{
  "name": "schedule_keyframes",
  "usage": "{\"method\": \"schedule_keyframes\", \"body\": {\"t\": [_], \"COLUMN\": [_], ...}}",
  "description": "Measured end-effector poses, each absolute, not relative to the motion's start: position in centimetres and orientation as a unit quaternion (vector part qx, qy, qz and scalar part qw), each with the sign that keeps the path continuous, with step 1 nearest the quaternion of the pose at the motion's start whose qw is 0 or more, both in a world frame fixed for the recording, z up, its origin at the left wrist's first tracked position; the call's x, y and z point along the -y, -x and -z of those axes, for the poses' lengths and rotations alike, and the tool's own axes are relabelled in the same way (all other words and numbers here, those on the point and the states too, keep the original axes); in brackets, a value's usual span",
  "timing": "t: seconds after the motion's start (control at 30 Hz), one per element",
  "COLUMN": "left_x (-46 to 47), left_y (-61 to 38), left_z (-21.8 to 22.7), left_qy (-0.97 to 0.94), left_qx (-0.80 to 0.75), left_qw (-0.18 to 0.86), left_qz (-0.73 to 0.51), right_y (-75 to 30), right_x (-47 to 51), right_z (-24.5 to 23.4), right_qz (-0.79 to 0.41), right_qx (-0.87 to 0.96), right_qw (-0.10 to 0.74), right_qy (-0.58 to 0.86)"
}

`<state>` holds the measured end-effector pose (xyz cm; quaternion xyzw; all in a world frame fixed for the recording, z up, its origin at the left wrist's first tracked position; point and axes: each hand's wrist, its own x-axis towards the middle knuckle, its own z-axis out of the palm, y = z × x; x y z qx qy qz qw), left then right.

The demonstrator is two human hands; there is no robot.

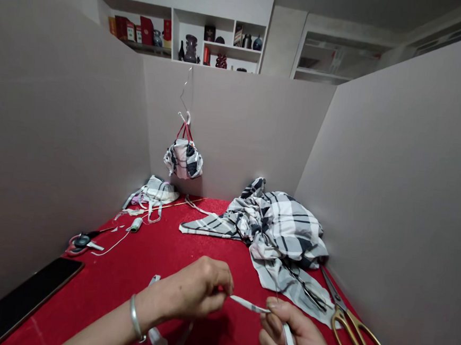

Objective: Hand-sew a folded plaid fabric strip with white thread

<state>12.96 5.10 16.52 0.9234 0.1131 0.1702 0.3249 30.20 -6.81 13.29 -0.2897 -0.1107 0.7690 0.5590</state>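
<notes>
My left hand (199, 292) is closed in a pinch on one end of a narrow white fabric strip (249, 304), low in the middle of the view above the red table (138, 271). A silver bangle sits on that wrist. My right hand (299, 337) is closed on the same strip a little to the right, and the strip's tail runs down past its fingers. Another loop of the strip hangs below my left wrist. A thin thread seems to rise from the right hand.
A heap of black-and-white plaid cloth (278, 227) lies at the right. Gold-handled scissors (352, 323) rest by the right wall. A dark phone (21, 299), small scissors (83, 242), a thread spool (135, 224), a cloth bundle (155, 192) and a hanging pouch (183, 158) are on the left and at the back.
</notes>
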Motion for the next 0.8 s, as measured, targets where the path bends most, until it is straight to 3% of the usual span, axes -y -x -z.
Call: {"method": "schedule_keyframes", "body": {"t": [0.13, 0.23, 0.5, 0.8], "left_x": [-4.4, -4.1, -3.3, -4.4], "left_y": [-12.8, -12.6, -12.4, -12.3], "left_z": [-16.0, -15.3, -15.5, -14.3], "left_qy": [-0.762, -0.677, -0.753, -0.690], "left_qx": [-0.193, -0.216, -0.284, -0.332], "left_qw": [0.581, 0.669, 0.555, 0.611], "left_qz": [-0.212, -0.218, -0.210, -0.201], "right_y": [-29.7, -29.3, -28.6, -30.2], "right_x": [7.6, 7.7, 6.5, 5.9], "right_z": [-13.9, -13.6, -12.7, -10.9], "right_qz": [-0.765, -0.750, -0.738, -0.699], "right_qx": [0.123, 0.130, 0.157, 0.167], "right_qw": [0.566, 0.583, 0.581, 0.574], "right_qy": [0.280, 0.282, 0.305, 0.392]}}
